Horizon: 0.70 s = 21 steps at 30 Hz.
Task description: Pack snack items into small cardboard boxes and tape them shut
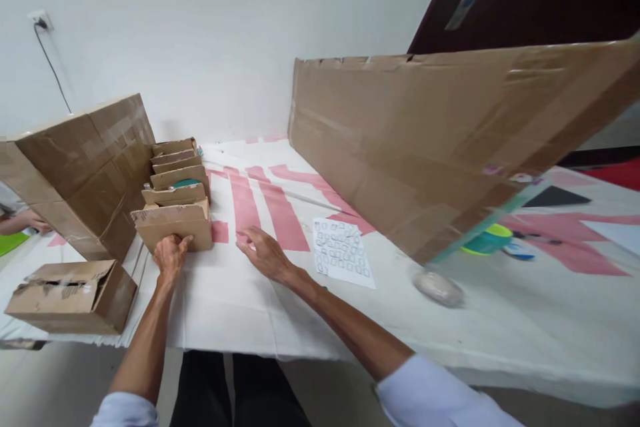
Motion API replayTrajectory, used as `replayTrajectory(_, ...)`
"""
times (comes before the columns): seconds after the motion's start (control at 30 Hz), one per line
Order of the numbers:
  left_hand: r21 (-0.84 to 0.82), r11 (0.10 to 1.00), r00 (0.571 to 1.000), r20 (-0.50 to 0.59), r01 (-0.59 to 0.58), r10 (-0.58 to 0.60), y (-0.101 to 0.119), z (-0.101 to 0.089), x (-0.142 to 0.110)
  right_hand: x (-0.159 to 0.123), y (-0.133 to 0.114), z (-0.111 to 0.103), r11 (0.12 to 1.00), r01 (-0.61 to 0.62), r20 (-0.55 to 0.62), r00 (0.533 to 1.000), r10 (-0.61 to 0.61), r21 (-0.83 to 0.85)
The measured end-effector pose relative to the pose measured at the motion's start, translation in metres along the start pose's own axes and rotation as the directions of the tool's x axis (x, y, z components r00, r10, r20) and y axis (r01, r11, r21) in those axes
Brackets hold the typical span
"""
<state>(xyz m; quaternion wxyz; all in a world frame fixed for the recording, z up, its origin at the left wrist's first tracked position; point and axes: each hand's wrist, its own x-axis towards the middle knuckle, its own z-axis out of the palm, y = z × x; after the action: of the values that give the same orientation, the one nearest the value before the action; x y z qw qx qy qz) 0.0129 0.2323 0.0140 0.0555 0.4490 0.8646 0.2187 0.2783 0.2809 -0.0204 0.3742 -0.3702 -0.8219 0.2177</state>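
A row of cardboard compartments (176,203) stands on a white table (240,313) marked with pink stripes. My left hand (170,255) rests against the lower front edge of the nearest cardboard compartment, fingers curled on it. My right hand (264,255) lies flat on the table just to the right, fingers stretched out toward the pink stripes, holding nothing. A printed sheet with a grid of small squares (342,251) lies right of my right hand.
A tall cardboard wall (425,147) leans at the right, another cardboard panel (85,167) stands at the left. A small open cardboard box (70,297) sits at the near left edge. A greyish lump (439,288) and a teal-and-green bowl (487,240) lie right. Another person's hand (30,220) shows far left.
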Motion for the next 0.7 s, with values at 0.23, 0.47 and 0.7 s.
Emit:
replayTrajectory(0.23, -0.023, 1.000, 1.000, -0.004, -0.020, 0.020, 0.026, 0.018, 0.041, -0.101, 0.042, -0.038, 0.958, 0.006, -0.068, 0.997, -0.027, -0.287)
replayTrajectory(0.47, -0.043, 0.999, 0.999, -0.030, -0.024, 0.023, 0.042, 0.027, 0.075, -0.160, 0.068, -0.043, 0.926, -0.062, -0.109, 0.994, 0.022, -0.373)
replayTrajectory(0.7, -0.041, 0.999, 0.999, -0.025, -0.026, 0.025, 0.052, 0.019, 0.100, -0.165, 0.070, -0.038, 0.927, -0.077, -0.137, 0.990, 0.028, -0.367)
